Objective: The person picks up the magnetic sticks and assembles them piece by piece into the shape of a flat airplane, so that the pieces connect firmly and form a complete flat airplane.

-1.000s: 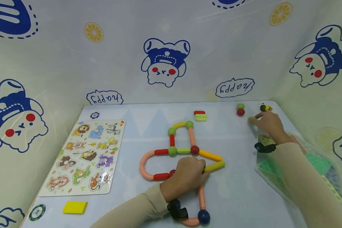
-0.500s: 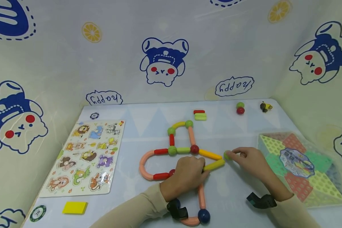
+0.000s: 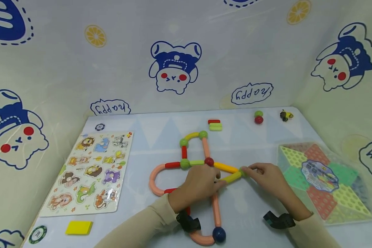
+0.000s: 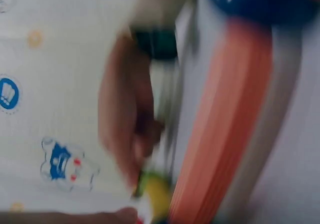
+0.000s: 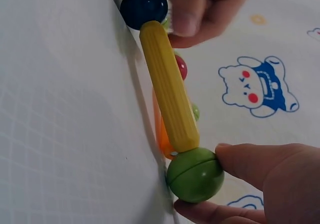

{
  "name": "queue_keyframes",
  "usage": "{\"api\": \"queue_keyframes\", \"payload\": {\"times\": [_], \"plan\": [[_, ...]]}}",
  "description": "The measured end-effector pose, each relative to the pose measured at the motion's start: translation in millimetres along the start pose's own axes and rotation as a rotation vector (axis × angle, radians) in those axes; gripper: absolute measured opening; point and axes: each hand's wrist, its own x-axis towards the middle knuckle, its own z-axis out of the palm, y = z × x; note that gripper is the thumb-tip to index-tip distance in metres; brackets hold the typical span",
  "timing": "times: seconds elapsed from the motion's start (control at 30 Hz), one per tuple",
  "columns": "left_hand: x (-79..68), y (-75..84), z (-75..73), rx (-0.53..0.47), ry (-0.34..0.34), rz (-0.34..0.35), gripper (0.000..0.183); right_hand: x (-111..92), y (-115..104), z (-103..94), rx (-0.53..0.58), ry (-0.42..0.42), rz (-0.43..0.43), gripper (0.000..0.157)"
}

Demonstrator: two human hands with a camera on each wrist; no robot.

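Observation:
Magnetic sticks and balls form a flat figure on the table. My right hand (image 3: 265, 177) pinches a green ball (image 5: 195, 174) between thumb and fingers, at the outer end of a yellow stick (image 5: 170, 87). The ball touches that stick, near the tip of an orange-yellow stick (image 3: 225, 167). My left hand (image 3: 199, 184) bends over the figure's middle, its fingers around a dark blue ball (image 5: 144, 8) at the yellow stick's other end. From there a peach stick (image 3: 216, 210) runs to another dark blue ball (image 3: 219, 234). The left wrist view is blurred.
An animal puzzle board (image 3: 88, 174) lies left, with a yellow block (image 3: 79, 227) and a poker chip (image 3: 38, 234) before it. A clear box of coloured plates (image 3: 325, 186) sits right. Spare sticks (image 3: 215, 125), two balls (image 3: 258, 117) and a small toy (image 3: 286, 115) lie behind.
My right hand has carried the green ball from the back right to the yellow stick's end, where they now touch. My left hand has stayed over the figure's middle.

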Motion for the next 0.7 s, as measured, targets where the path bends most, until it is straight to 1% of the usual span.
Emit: {"api": "queue_keyframes", "payload": {"times": [0.1,0.17,0.23,0.33,0.4,0.5,0.6,0.7], "plan": [[14.8,-7.7,-13.6,0.024,-0.031,0.062,0.025,0.0,-0.4,-0.3,0.006,-0.009,-0.004,0.049],[25.6,-10.8,-17.6,0.036,-0.072,0.089,0.026,-0.3,0.5,-0.2,0.01,-0.015,-0.005,0.05],[35.3,-13.2,-15.1,0.036,-0.127,0.105,0.03,-0.9,1.2,0.2,0.016,-0.023,0.005,0.052],[45.3,-14.3,-3.0,0.063,-0.162,0.126,0.026,-1.8,1.4,1.1,0.023,-0.027,0.01,0.053],[49.9,-13.9,5.0,0.082,-0.158,0.145,0.019,-2.7,1.4,1.5,0.028,-0.024,0.009,0.052],[53.9,-12.2,11.9,0.111,-0.12,0.164,0.012,-3.9,1.2,1.4,0.03,-0.017,0.005,0.05],[54.6,-11.1,12.9,0.121,-0.08,0.161,0.012,-4.0,1.0,0.9,0.025,-0.013,0.003,0.051],[54.3,-11.0,10.8,0.114,-0.067,0.153,0.014,-3.3,1.0,1.0,0.019,-0.007,0.005,0.052]]}}
